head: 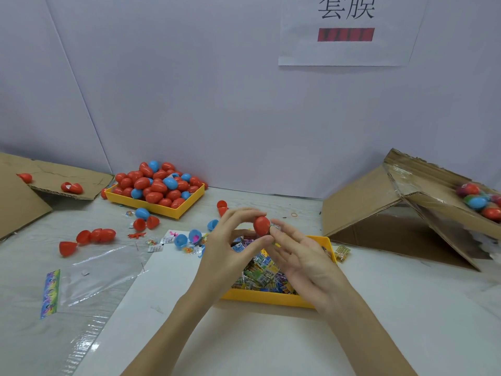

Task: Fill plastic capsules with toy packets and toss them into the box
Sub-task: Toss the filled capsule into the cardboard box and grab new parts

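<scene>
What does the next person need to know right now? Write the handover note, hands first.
Left hand: fingers grip a red capsule, held above the packet tray.
Right hand: fingers pinch a packet against the capsule's side.
Supplies: empty capsules heaped in the far tray; loose halves lie on the table to the left.
Done: several filled capsules sit in the box on the right.
Left: get this packet in, shut the capsule, toss it into the box, then carry on; the far tray is piled high.
</scene>
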Available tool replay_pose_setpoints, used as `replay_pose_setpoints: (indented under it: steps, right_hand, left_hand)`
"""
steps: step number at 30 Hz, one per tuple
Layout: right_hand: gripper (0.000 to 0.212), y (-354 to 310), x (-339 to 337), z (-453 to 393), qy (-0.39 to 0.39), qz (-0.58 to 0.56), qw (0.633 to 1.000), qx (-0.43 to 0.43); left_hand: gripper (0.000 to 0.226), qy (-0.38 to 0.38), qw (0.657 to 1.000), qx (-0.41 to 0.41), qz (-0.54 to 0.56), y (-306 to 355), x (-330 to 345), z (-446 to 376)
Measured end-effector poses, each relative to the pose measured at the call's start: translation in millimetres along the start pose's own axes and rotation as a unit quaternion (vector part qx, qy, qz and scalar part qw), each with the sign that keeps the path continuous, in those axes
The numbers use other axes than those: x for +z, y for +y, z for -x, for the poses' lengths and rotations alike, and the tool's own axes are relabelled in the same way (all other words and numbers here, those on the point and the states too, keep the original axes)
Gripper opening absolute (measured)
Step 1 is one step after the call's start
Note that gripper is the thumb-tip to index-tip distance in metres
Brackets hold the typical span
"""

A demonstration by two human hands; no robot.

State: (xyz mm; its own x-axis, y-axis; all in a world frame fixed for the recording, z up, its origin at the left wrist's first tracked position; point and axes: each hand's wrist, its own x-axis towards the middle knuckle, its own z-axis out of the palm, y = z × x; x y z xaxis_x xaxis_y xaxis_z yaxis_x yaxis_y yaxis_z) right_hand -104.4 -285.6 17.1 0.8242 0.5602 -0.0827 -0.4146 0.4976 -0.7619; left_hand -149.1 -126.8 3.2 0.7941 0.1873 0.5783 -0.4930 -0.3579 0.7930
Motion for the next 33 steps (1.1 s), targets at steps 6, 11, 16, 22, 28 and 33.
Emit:
replay_pose_setpoints:
  steps: [6, 11, 16, 22, 28, 33]
  right_hand:
    - [0.028, -5.7, 2.7, 4.4, -0.043, -0.127, 0.985, 0.111]
    - [0.023, -7.5, 6.3, 4.4, -0.008, -0.025, 0.994, 0.107]
    - [0.033, -10.7, 5.4, 7.7, 0.001, -0.01, 0.989, 0.146]
    - [0.041, -9.0, 5.5, 7.8, 0.016, -0.032, 0.986, 0.16]
    - [0.029, -7.9, 6.7, 6.9, 0.013, -0.031, 0.987, 0.156]
    - [0.025, -6.5, 7.1, 6.9, 0.023, -0.045, 0.987, 0.154]
  left_hand:
    - [0.037, 0.011, 1.0, 0.015, -0.022, -2.6, -2.4, 0.7]
    - [0.039, 0.021, 0.999, 0.032, -0.037, -3.2, -3.1, 1.9]
    - [0.04, 0.026, 0.999, 0.027, -0.026, -5.2, -2.8, 2.4]
    - [0.04, 0.029, 0.999, 0.031, -0.026, -7.1, -1.5, 3.9]
    - [0.037, 0.037, 0.998, 0.035, -0.021, -6.4, 0.9, 4.5]
    - [0.034, 0.033, 0.999, 0.02, -0.006, -6.2, 3.0, 5.6]
